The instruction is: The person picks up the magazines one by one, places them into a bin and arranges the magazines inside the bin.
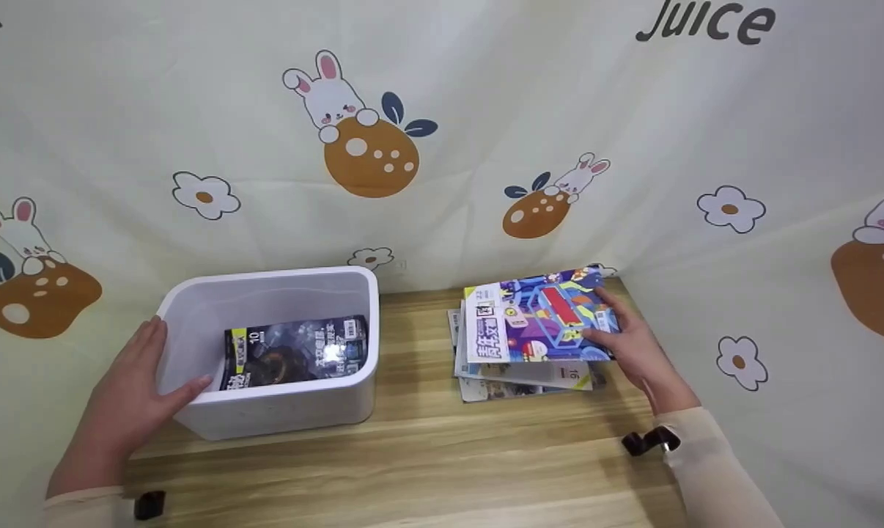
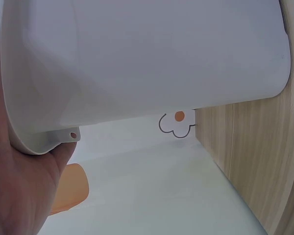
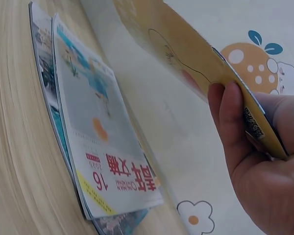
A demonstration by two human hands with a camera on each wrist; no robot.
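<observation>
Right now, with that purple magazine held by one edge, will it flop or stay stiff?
The purple magazine looks thin, so it's probably light and somewhat bendy. Pinched along one edge by the right hand, its far end may droop. Its smooth-looking cover could slip.

Head view: above, fwd/down; wrist views: close-up (all incl. table (image 1: 427,469)).

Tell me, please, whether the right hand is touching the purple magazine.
Touching: the right wrist view shows the right hand pinching the purple magazine, fingers against its yellow back.
</observation>
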